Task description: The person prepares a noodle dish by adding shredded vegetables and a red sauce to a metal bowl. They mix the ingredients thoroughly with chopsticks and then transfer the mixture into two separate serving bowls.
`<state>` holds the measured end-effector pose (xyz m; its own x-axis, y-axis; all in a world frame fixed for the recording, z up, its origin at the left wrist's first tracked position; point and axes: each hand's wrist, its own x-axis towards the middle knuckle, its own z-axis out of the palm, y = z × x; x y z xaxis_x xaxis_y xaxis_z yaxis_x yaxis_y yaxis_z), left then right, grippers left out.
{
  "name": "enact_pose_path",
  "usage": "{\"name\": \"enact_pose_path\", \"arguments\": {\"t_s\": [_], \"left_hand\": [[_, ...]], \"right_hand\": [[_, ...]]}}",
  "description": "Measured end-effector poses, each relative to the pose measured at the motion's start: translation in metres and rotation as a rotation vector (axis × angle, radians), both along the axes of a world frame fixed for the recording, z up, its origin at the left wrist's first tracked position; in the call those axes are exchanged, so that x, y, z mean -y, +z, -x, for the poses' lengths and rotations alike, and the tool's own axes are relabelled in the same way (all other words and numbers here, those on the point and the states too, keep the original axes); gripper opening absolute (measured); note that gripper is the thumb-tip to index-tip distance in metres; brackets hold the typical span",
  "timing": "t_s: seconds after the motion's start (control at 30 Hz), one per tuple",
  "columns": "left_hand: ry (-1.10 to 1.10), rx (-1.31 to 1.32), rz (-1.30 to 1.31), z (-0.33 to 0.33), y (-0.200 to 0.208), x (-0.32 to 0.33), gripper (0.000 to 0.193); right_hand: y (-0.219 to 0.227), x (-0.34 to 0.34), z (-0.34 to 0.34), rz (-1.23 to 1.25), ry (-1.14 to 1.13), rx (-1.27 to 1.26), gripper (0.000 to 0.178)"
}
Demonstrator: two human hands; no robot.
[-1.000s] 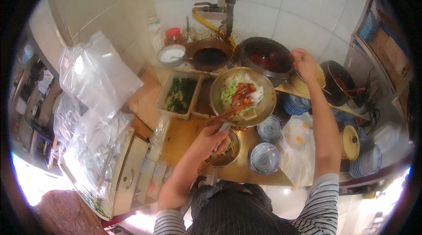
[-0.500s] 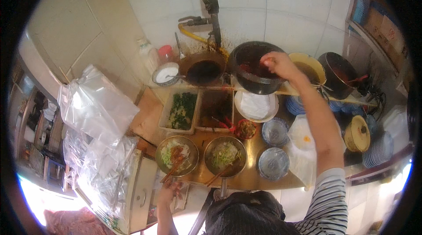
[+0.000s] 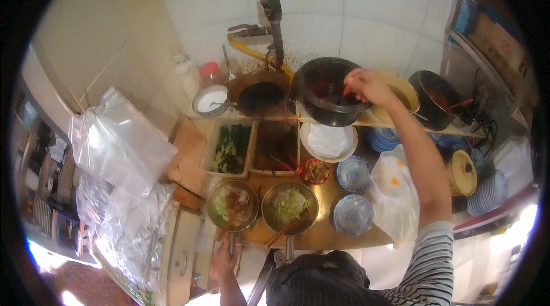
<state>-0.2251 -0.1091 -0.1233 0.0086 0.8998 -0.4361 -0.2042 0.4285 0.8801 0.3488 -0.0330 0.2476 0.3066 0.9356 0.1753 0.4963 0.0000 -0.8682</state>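
My right hand (image 3: 366, 87) is closed over the right side of a big black pot (image 3: 332, 112) with dark red contents. A reddish bit shows at its fingertips, but what it grips is unclear. At the lower left, my left hand (image 3: 225, 258) is closed around the handle of the left metal pan (image 3: 255, 214). That pan holds pale shredded food with red-brown sauce (image 3: 234, 198), and chopsticks (image 3: 228, 227) lean out over its near rim. Beside it stands a second metal pan (image 3: 316, 206) with green and white shreds, also with chopsticks (image 3: 281, 233).
Behind the pans are a tub of chopped greens (image 3: 232, 143), a dark-filled tub (image 3: 275, 143) and a small red bowl (image 3: 316, 171). Plastic-covered blue bowls (image 3: 353, 214) stand at right. A yellow pot (image 3: 401, 91) adjoins the black pot. Clear plastic bags (image 3: 123, 145) pile up at left.
My left hand has closed around the left pan's handle, which now shows more plainly. My right hand stays over the black pot, slightly shifted, with a reddish bit visible below its fingers.
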Motion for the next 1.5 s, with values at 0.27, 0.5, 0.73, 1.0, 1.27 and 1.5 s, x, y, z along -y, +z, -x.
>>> {"name": "enact_pose_path", "arguments": {"t_s": [0.27,0.5,0.73,1.0,1.27,1.5], "left_hand": [[-0.185,0.626,0.194,-0.037,-0.017,0.074,0.056],[-0.66,0.521,0.398,-0.131,0.011,0.071,0.056],[-0.514,0.158,0.253,-0.166,-0.006,0.071,0.02],[-0.752,-0.162,0.063,-0.14,0.059,0.071,0.018],[-0.909,0.011,-0.24,-0.185,0.173,0.016,0.016],[-0.927,0.049,-0.195,-0.225,0.229,-0.021,0.017]], "right_hand": [[-0.052,-0.05,-0.018,-0.184,-0.322,-0.198,0.019],[-0.059,-0.055,-0.034,-0.233,-0.317,-0.001,0.02],[-0.053,-0.037,-0.012,-0.187,-0.124,-0.125,0.019],[-0.04,0.0,-0.021,-0.157,-0.316,-0.573,0.015],[-0.018,0.022,-0.031,-0.279,-0.38,-0.678,0.014],[-0.022,0.019,-0.043,-0.308,-0.412,-0.649,0.015]]}}
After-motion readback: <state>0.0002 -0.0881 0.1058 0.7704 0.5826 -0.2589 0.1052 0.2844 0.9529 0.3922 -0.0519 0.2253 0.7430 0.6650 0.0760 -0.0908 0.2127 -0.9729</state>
